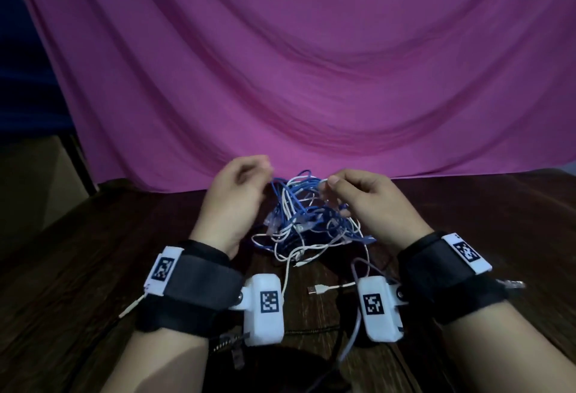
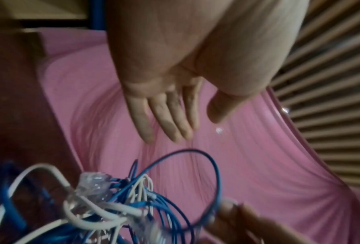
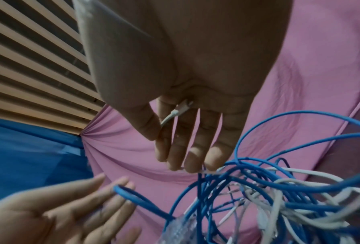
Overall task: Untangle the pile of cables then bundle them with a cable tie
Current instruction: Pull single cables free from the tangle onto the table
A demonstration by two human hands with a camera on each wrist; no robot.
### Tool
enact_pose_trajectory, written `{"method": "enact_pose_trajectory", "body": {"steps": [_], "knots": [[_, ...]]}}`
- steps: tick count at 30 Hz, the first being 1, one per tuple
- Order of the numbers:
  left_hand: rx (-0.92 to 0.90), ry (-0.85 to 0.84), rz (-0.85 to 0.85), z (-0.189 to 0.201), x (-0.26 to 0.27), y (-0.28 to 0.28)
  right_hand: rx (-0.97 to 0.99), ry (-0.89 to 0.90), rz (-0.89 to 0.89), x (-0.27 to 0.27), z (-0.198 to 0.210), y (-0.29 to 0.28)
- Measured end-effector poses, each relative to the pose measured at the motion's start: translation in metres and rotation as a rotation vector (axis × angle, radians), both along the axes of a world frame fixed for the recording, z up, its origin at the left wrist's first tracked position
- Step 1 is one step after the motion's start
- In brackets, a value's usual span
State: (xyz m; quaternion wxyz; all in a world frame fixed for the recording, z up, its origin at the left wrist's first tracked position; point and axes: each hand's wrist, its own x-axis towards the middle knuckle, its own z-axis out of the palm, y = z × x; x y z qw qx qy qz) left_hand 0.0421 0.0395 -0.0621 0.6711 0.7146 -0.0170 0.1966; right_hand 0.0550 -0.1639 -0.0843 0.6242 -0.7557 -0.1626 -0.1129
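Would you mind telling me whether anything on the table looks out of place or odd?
The blue and white cables lie in one knotted pile between both hands, still unsorted. One white USB plug trails loose toward the person, apart from the pile. I see no damage.

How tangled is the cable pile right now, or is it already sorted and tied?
Still tangled and untied: the cable pile is a knot of crossed blue and white loops between the left hand and right hand. No tie around it.

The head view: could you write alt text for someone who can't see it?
Two hands, left hand and right hand, reach into a tangled pile of blue and white cables on a dark wooden table, before a draped pink cloth.
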Motion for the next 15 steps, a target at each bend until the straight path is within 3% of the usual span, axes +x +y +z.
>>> {"method": "enact_pose_trajectory", "body": {"steps": [3,7,10,15], "knots": [[0.284,-0.128,-0.204,-0.004,-0.007,-0.017,-0.051,-0.04,0.094,-0.007,0.009,0.002],[0.742,-0.156,-0.103,-0.016,-0.004,-0.021,0.072,-0.11,0.291,-0.019,0.023,0.006],[0.786,-0.122,-0.023,-0.02,-0.002,-0.013,0.069,-0.159,0.31,-0.025,0.03,0.006],[0.75,-0.277,0.014,-0.021,-0.001,-0.016,0.075,-0.171,0.29,-0.029,0.037,0.007]]}}
